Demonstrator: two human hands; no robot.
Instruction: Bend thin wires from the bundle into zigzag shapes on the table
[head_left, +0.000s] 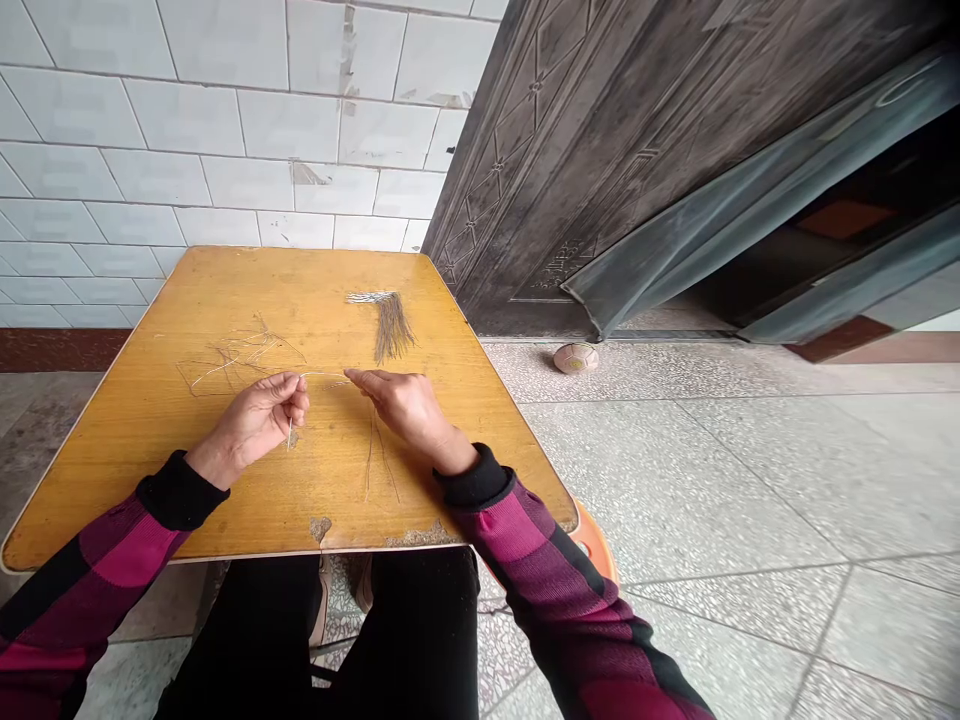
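Observation:
A thin white strand [324,374], wire or cord, stretches between my two hands just above the yellow wooden table [225,500]. My left hand [264,412] is closed in a pinch on it, and a short white end hangs below the fingers. At the other end, my right hand [405,405] has its fingers pressed together on the strand, palm down; its thumb is mostly hidden. Two thin dark strands [369,460] trail toward me from under the right hand. Left of centre lies a loose tangle of thin strands [240,355].
Toward the back right of the table lies a bundle of strands [393,325], white at one end and dark along its length. An orange stool [596,545] shows under the right edge. A ball [576,358] rests on the floor near the dark carved door [540,200]. White tiles [217,120] cover the wall.

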